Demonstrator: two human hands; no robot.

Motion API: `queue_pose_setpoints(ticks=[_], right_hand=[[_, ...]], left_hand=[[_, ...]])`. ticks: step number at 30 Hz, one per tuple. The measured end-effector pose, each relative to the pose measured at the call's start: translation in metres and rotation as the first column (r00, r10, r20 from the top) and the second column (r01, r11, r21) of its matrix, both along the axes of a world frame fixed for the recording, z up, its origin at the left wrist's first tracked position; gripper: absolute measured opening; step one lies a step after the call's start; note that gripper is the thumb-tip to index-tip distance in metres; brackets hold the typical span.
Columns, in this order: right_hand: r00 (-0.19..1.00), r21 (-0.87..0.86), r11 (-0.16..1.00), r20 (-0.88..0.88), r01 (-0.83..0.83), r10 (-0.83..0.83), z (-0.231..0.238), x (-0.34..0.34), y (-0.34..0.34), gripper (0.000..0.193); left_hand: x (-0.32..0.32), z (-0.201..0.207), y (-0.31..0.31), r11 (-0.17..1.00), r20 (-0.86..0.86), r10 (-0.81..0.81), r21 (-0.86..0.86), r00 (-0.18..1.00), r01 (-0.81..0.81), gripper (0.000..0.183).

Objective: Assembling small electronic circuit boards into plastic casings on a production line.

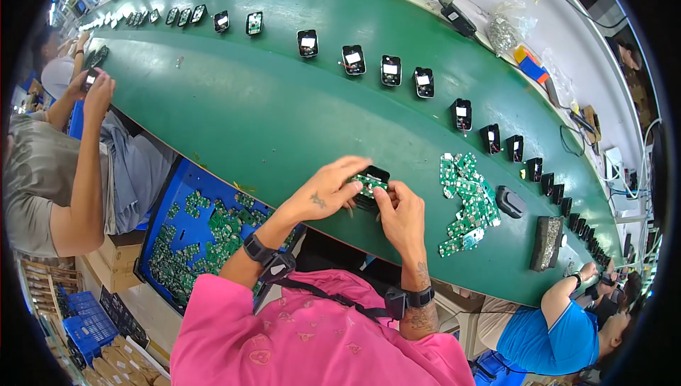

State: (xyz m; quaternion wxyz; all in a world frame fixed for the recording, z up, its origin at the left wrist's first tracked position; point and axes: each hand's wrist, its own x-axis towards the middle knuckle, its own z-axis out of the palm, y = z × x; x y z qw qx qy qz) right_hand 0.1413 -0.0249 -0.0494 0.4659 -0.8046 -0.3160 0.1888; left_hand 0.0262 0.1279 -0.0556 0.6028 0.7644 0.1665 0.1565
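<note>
In front of me, at the table's near edge, a small black plastic case is held between my two hands. A green circuit board lies at its opening, partly inside it. My left hand grips from the left, thumb against the board and the upper fingers stretched out past it, slightly blurred. From the right, my right hand is closed around the case, with its thumb pressing near the board's edge. The undersides of case and board are hidden by my fingers.
A pile of green circuit boards lies right of my hands, beside a dark case-like object and a dark block. Black cases line the far side. A blue bin of boards stands lower left. People sit at both sides.
</note>
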Motion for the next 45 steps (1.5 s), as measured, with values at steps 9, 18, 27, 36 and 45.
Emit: queue_pose_setpoints(ticks=[9, 18, 27, 36, 45], right_hand=[[0.995, 0.111, 0.993, -0.084, -0.04, 0.049, 0.014, 0.002, -0.019, 0.018], [0.944, 0.266, 0.963, 0.328, -0.047, -0.044, 0.031, -0.009, -0.026, 0.017], [0.943, 0.352, 0.934, 0.289, 0.057, -0.167, 0.024, -0.017, -0.033, 0.012], [0.915, 0.395, 0.918, 0.367, 0.01, -0.168, 0.022, -0.02, -0.05, 0.014], [0.913, 0.399, 0.916, 0.354, 0.051, -0.205, 0.01, -0.027, -0.069, 0.01]], left_hand=[[0.006, 0.014, -0.02, 0.884, -0.069, -0.163, -0.454, 0.984, 0.114, 0.042], [0.012, 0.027, -0.044, 0.857, -0.048, -0.182, -0.497, 0.982, 0.135, 0.043], [0.008, 0.039, -0.07, 0.807, -0.037, -0.148, -0.582, 0.988, 0.099, 0.047], [0.002, 0.034, -0.086, 0.877, 0.033, -0.05, -0.477, 0.998, 0.06, 0.048], [0.0, 0.03, -0.116, 0.864, 0.053, -0.063, -0.497, 0.997, 0.081, 0.052]])
